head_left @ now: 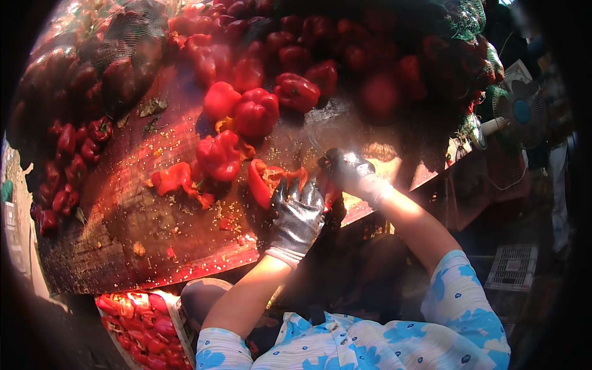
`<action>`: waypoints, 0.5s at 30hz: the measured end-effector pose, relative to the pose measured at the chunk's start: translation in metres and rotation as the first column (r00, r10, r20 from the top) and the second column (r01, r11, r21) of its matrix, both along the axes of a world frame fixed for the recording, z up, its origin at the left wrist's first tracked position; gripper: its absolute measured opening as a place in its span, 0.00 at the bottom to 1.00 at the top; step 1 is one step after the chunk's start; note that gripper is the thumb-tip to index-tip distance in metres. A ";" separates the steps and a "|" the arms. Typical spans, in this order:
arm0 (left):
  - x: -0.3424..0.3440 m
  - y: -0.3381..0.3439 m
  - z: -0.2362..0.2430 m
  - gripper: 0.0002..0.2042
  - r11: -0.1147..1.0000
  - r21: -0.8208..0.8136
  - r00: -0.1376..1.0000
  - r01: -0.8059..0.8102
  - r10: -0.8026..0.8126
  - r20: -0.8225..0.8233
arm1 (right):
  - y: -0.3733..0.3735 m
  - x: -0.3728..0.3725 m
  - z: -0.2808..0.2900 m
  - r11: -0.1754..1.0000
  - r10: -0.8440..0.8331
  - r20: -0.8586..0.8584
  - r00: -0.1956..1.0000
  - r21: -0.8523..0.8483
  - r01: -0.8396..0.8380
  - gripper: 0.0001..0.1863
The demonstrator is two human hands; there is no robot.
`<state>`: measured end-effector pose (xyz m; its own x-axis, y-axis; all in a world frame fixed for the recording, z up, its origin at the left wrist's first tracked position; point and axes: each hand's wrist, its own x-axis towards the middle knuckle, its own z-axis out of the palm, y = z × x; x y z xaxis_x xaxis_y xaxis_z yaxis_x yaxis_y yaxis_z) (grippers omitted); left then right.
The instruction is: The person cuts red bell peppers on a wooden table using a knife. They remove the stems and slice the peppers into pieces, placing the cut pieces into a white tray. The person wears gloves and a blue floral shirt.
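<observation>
My left hand (298,213), in a black coated glove, has its fingers bent over a cut-open red bell pepper (261,183) at the table's near edge. The pepper's orange-red inside shows beside the fingertips. Close by on the right is my right hand (348,169), gloved the same way and closed, its fingers curled toward the left hand. Red pepper flesh (332,192) shows between the two hands. Whatever the right fingers grip is hidden in shadow and glare. Whole red bell peppers (256,113) and a torn pepper piece (172,179) lie just beyond my left hand.
Seeds and scraps dot the reddish tabletop (123,228). Heaped peppers (296,37) cover the far side, with mesh sacks (126,52) at far left. Below the near edge stands a crate of red pepper pieces (179,320). A fan (522,112) and a white crate (512,267) are at right.
</observation>
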<state>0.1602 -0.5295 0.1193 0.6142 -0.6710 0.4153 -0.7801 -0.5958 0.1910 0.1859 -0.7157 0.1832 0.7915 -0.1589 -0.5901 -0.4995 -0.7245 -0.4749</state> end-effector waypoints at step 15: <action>-0.010 -0.011 -0.005 0.13 0.989 0.145 0.999 -0.043 0.043 0.000 | 0.008 -0.009 -0.017 0.996 -0.039 0.283 0.958 -0.064 0.059 0.12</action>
